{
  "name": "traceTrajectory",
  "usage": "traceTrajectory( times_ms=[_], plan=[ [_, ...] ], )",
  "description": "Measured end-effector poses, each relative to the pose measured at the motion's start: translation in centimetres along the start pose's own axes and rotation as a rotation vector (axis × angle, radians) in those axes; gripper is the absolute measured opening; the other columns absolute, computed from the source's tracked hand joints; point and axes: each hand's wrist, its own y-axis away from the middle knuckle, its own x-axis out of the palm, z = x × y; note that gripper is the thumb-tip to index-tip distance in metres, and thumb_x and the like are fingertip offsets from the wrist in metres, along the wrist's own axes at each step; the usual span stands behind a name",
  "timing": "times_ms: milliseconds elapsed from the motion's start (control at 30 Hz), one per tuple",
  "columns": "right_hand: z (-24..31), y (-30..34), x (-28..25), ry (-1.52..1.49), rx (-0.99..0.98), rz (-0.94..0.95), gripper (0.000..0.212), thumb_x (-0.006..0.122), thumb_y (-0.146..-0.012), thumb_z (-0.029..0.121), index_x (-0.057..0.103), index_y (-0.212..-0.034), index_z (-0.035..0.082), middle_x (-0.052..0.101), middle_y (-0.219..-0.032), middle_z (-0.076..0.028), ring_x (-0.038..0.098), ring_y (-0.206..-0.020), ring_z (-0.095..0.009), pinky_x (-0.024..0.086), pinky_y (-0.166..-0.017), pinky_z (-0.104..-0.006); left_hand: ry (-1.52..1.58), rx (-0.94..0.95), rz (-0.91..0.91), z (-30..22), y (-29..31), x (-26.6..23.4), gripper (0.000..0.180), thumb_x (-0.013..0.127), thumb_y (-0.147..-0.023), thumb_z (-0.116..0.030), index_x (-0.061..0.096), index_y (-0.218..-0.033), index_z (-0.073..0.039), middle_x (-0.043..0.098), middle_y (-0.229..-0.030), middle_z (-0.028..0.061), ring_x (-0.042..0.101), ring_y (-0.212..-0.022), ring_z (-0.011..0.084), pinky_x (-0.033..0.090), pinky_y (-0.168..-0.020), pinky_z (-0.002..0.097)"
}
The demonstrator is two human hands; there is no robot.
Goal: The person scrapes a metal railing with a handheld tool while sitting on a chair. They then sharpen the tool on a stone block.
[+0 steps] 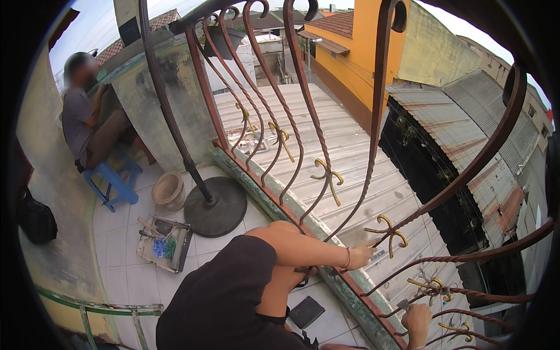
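The left hand (361,256) clasps a twisted railing bar (415,216); apart from it, nearer and to the right, the right hand (417,320) grips a small grey tool (403,304) near a yellow ornament (435,286).

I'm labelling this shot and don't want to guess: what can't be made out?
All in the head view:
Grey tool: its other end, hidden by the right hand.
Left hand: its exact grip, small and partly hidden by its own back.
Right forearm: mostly cut off by the lower edge.
Tray: some contents, too small and jumbled to name.
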Motion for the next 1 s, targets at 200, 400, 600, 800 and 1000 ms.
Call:
traceTrajectory(
  times_ms=[200,400,600,800,1000],
  plan=[
    [-1.1,0.9,-0.1,-0.024,-0.050,-0.044,0.020,0.059,-0.082,0.017,0.074,-0.085,0.005,0.070,-0.082,-0.024,0.069,-0.082,-0.042,0.055,-0.071,-0.0520,-0.092,0.042,0.183,-0.4,-1.3,-1.1,0.021,0.064,-0.081,-0.022,0.079,-0.095,-0.024,0.071,-0.117,-0.0020,0.045,-0.138,0.0259,-0.002,-0.125,0.0595],
    [-1.4,1.5,-2.1,0.005,-0.067,0.176,0.026,0.053,-0.088,0.020,0.073,-0.091,0.003,0.070,-0.086,-0.026,0.069,-0.084,-0.043,0.054,-0.072,-0.0541,-0.127,0.010,0.067,-2.9,-10.5,13.7,0.043,0.041,-0.100,-0.019,0.049,-0.141,-0.029,0.062,-0.130,0.0060,0.053,-0.124,0.0180,0.035,-0.111,0.0373],
    [-0.4,0.8,-2.6,-0.014,-0.116,0.131,0.026,0.054,-0.088,0.021,0.072,-0.092,0.003,0.070,-0.087,-0.026,0.069,-0.085,-0.043,0.054,-0.072,-0.0544,-0.237,-0.068,-0.076,-2.9,-13.0,22.6,0.037,0.044,-0.096,-0.028,0.056,-0.131,-0.030,0.064,-0.129,0.0005,0.051,-0.127,0.0157,0.020,-0.114,0.0471],
    [-0.3,0.9,-2.7,-0.023,-0.105,0.143,0.027,0.054,-0.088,0.021,0.072,-0.094,0.003,0.070,-0.087,-0.026,0.069,-0.085,-0.043,0.054,-0.073,-0.0546,-0.176,0.041,0.139,-1.7,-8.1,9.8,0.030,0.063,-0.083,-0.045,0.076,-0.107,-0.033,0.068,-0.125,-0.0085,0.043,-0.137,0.0225,-0.004,-0.117,0.0724],
    [0.0,0.6,-2.6,-0.028,-0.156,0.135,0.027,0.054,-0.088,0.022,0.072,-0.095,0.003,0.070,-0.088,-0.026,0.069,-0.086,-0.043,0.054,-0.073,-0.0549,-0.209,0.027,0.332,-1.5,-3.9,3.9,0.037,0.062,-0.085,-0.048,0.074,-0.116,-0.031,0.064,-0.135,-0.0059,0.037,-0.143,0.0236,-0.004,-0.117,0.0716]
  ],
)
